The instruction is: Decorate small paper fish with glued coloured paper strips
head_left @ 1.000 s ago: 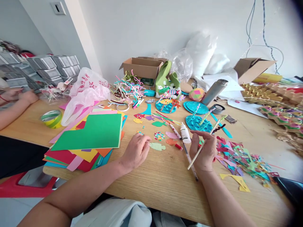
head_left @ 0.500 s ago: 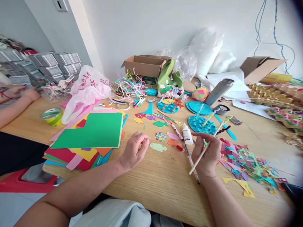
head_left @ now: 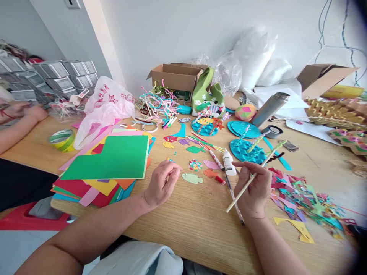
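Note:
My right hand [head_left: 255,189] holds a thin wooden stick [head_left: 239,196] slantwise, its lower end pointing toward me. Beneath it on the table lies a pen [head_left: 233,198]. My left hand [head_left: 163,183] rests with fingers curled and thumb against them; what is inside, if anything, is hidden. Between the hands are a pale green paper fish [head_left: 192,178], an orange paper fish [head_left: 210,173], a pink paper fish [head_left: 211,164] and a round patch of coloured dots [head_left: 195,165]. A white glue bottle [head_left: 229,165] stands beside a marker [head_left: 216,159] and its red cap [head_left: 220,180].
Coloured paper sheets [head_left: 123,156] are stacked at left, near a tape roll [head_left: 61,140]. Paper scraps [head_left: 306,198] cover the right side. Behind are blue decorated discs [head_left: 248,152], a steel flask [head_left: 271,109], pipe cleaners [head_left: 156,105] and a cardboard box [head_left: 177,74]. Another person's hands [head_left: 31,112] are far left.
My right hand has shifted slightly right with the stick, whose lower end now sits a little further left. My left hand stays in place. The view has turned slightly.

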### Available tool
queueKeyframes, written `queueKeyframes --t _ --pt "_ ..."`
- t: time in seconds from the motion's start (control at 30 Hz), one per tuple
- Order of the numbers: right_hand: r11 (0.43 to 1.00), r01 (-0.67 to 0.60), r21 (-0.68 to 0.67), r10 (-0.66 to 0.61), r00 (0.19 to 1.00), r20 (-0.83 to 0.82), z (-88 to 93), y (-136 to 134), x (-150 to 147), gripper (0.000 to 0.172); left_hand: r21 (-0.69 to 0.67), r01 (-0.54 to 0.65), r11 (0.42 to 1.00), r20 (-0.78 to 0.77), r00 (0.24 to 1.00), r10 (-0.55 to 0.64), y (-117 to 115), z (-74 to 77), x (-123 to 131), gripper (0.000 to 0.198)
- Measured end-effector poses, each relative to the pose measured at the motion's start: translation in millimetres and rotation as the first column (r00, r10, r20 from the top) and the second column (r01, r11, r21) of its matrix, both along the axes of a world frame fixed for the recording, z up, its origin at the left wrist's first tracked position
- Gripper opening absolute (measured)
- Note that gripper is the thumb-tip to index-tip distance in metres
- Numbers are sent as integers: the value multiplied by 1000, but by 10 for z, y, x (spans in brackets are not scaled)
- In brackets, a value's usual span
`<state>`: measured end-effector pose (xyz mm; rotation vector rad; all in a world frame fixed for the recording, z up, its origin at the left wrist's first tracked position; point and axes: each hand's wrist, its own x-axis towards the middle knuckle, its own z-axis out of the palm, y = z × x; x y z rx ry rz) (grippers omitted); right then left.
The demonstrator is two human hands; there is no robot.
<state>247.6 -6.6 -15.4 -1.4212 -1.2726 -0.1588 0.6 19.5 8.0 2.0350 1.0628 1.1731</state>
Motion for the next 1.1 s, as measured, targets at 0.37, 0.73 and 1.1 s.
queueKeyframes --t 0.37,0.73,1.1 --pt "1000 -28 14 29 998 -49 -41 4 -4 11 39 46 998 -39 998 -44 -5 15 -8 27" --pt "995 -96 15 96 995 -3 -38 24 48 6 165 201 966 -177 969 -171 35 -22 6 23" --pt "998 -55 -4 55 994 -90 -85 75 188 5 241 243 940 -256 950 -180 78 -26 -1 20"
